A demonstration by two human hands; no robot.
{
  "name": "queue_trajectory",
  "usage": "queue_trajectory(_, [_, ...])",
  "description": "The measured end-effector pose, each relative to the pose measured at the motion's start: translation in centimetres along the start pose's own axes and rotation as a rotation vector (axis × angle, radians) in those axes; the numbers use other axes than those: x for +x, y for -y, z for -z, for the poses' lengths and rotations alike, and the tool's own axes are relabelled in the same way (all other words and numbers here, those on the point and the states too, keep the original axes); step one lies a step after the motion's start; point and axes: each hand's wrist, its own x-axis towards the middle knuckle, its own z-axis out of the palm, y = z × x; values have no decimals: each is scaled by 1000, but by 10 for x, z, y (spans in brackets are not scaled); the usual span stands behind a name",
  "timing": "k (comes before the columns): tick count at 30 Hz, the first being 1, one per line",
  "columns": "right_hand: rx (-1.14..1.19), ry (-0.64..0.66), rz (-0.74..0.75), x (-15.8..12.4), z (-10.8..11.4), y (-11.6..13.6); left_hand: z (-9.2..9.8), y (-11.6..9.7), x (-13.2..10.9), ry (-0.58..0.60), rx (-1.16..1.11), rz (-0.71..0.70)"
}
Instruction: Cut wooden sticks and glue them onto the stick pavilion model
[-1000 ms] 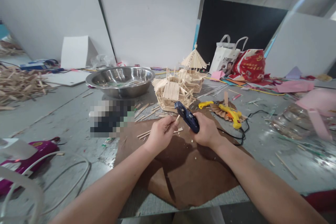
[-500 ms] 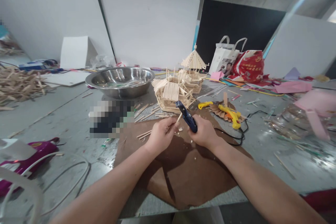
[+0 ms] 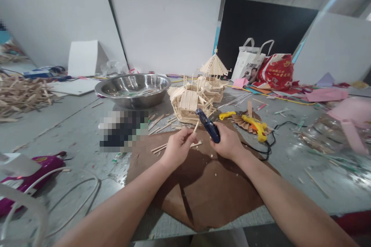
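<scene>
My left hand (image 3: pixel 179 147) pinches a thin wooden stick (image 3: pixel 196 126) between thumb and fingers, its free end pointing up. My right hand (image 3: pixel 227 141) is wrapped round a dark blue hand tool (image 3: pixel 209 126), held tilted with its head up and to the left. Whether it is a cutter or a knife I cannot tell. The tool's head is close to the stick's upper end, with a small gap between them. Below both hands lies a brown sheet (image 3: pixel 214 197) with loose sticks (image 3: pixel 159 148) and small crumbs on it. Just beyond stands a model pavilion of wooden sticks (image 3: pixel 189 102).
A steel basin (image 3: pixel 133 102) stands behind on the left. Two yellow-handled tools, one a glue gun (image 3: pixel 256 127) with a black cable, lie at right. A purple tool (image 3: pixel 43 170) with a pale cord is at left. A stick pile (image 3: pixel 23 98) and a red bag (image 3: pixel 275 71) stand farther off.
My right hand has shifted slightly right and up with the blue tool, opening a small gap from the stick. The left hand still holds the stick in nearly the same place.
</scene>
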Motion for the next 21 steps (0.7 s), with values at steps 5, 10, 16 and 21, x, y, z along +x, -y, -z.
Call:
queue_trajectory(5, [-20, 28, 21, -3, 0, 7, -2, 3, -1, -12, -8, 15])
queue_trajectory(10, [-31, 29, 29, -3, -2, 8, -2, -1, -1, -9, -23, 34])
queue_trajectory(16, [-25, 34, 28, -4, 0, 12, -3, -2, -1, -2, -25, 47])
queue_trajectory(21, [-29, 32, 11, -4, 0, 13, -3, 0, -1, -3, -17, 41])
